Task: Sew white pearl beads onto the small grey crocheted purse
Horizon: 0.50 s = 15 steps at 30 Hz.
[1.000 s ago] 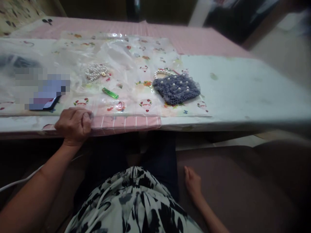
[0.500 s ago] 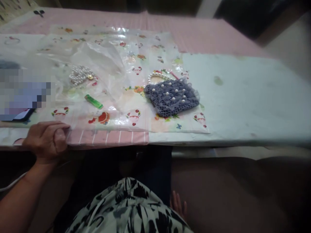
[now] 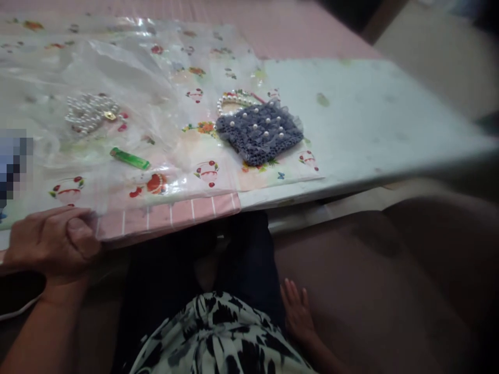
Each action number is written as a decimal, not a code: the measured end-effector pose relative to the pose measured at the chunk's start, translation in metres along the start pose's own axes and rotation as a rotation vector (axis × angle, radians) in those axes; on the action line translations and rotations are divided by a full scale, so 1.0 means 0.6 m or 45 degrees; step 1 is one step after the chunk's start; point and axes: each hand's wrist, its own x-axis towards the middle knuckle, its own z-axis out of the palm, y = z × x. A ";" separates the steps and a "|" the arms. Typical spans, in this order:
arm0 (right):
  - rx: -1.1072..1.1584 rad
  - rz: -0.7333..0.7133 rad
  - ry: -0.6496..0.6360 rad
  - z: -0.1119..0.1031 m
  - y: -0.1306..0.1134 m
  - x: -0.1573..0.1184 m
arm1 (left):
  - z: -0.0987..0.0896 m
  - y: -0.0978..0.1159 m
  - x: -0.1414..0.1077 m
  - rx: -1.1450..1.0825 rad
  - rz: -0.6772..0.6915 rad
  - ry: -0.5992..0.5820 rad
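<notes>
My left hand (image 3: pixel 54 241) is closed over the table's front edge at the left; whether it grips the cloth or the edge itself is hard to make out. My right hand (image 3: pixel 298 309) lies with its fingers spread on the brown seat beside my thigh, holding nothing. On the table sits a dark grey crocheted pouch (image 3: pixel 260 134) dotted with white beads, its pearl handle (image 3: pixel 224 104) behind it. A bundle of pearl strings (image 3: pixel 91 113) with a gold piece lies on clear plastic. Nearer the front is a small green packet (image 3: pixel 130 158).
Clear plastic (image 3: pixel 128 70) spreads over a fruit-patterned cover at the left. A blurred-out device (image 3: pixel 10 161) sits at the left edge. The pale green tablecloth (image 3: pixel 351 119) extends right, and a brown seat (image 3: pixel 351 291) stands below the table.
The view has turned and shifted, so the table now slants and its items appear farther left. More of my right hand and its forearm shows. My left hand stays at the table edge.
</notes>
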 end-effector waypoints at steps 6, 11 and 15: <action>-0.007 0.040 -0.073 0.002 -0.001 -0.030 | -0.004 0.043 0.016 0.243 0.373 0.230; 0.009 0.044 -0.059 0.012 -0.004 -0.060 | -0.004 0.054 0.020 0.216 0.398 0.239; 0.005 0.020 -0.057 0.007 -0.003 -0.077 | 0.000 0.043 0.018 0.129 0.235 0.141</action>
